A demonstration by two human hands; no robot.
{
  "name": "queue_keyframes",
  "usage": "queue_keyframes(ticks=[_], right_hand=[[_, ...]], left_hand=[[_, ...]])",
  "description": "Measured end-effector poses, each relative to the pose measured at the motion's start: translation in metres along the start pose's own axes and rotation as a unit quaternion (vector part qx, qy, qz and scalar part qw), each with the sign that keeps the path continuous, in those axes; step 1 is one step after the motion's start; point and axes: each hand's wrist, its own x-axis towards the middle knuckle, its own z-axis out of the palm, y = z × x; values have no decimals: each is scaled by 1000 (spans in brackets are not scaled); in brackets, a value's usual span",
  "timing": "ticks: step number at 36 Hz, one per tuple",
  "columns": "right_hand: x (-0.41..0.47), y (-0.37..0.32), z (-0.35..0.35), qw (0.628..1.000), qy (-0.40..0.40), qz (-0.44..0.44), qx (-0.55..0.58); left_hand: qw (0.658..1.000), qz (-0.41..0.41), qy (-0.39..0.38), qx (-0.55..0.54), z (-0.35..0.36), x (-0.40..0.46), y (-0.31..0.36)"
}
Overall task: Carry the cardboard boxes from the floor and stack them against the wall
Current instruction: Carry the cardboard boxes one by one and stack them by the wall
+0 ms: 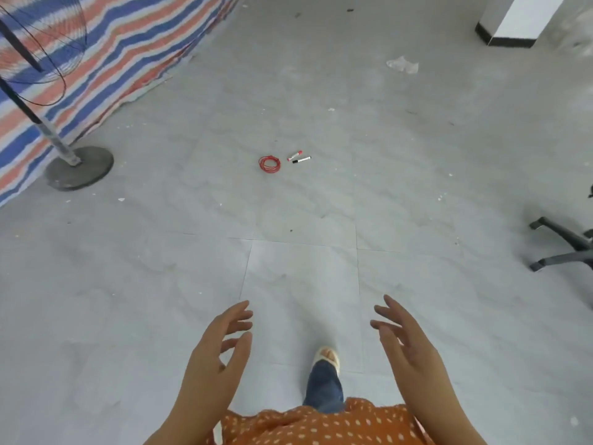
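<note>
No cardboard box shows in the head view. My left hand (221,345) is held out low in front of me, fingers spread and relaxed, holding nothing. My right hand (404,338) mirrors it on the other side, palm turned inward, fingers loose and empty. The two hands are about a body's width apart above the grey tiled floor (298,284). Between them my foot in a light sandal (329,356) steps forward.
A standing fan with a round base (80,167) is at the left, in front of a striped tarp (106,49). A red cord coil (269,163) and two markers (298,157) lie mid-floor. Office chair legs (564,248) jut in at right. A white pillar (519,20) stands far right.
</note>
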Motion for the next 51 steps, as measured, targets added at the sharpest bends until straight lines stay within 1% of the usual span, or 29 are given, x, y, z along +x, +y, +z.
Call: queue_keyframes(ticks=[2,5,11,15,17,19,21,26,29,33,37,40,43,46,51], right_hand=[[43,-8,-20,1000,1,-23,0],[104,-20,-44,999,-4,-31,-11],[190,-27,-65,999,-38,-12,3],[263,-30,-71,999,-45,-14,-4],[281,-31,-71,999,-50,-9,0],[304,-31,-72,999,-46,-4,10],[352,-35,-71,999,-38,-8,2],[467,-63,-69,999,-11,-28,21],[526,-86,-71,999,8,-48,23],[596,-100,-67,999,-14,-44,5],[661,-110,-60,999,-30,-40,8],[718,-116,-55,998,-61,-31,1],[782,-126,-52,995,-85,-47,-30],[842,-140,-53,992,-102,-67,-26],[938,-160,-55,989,-124,-80,-14]], left_hand=[[1000,10,12,-25,19,34,18],[999,24,13,-18,46,88,49],[1000,-6,10,-27,82,164,76],[1000,-12,13,-12,98,234,88],[999,-27,14,-16,103,251,94],[999,-19,25,-31,108,274,97],[999,-11,41,-30,119,319,98],[999,4,33,-33,130,437,118],[998,13,44,-40,130,495,140],[998,11,46,-38,136,558,151],[996,-12,75,-41,142,606,156],[991,-38,112,-58,149,646,160],[982,-58,161,-82,162,688,165],[969,-73,213,-105,176,728,174],[954,-83,265,-112,191,794,192]])
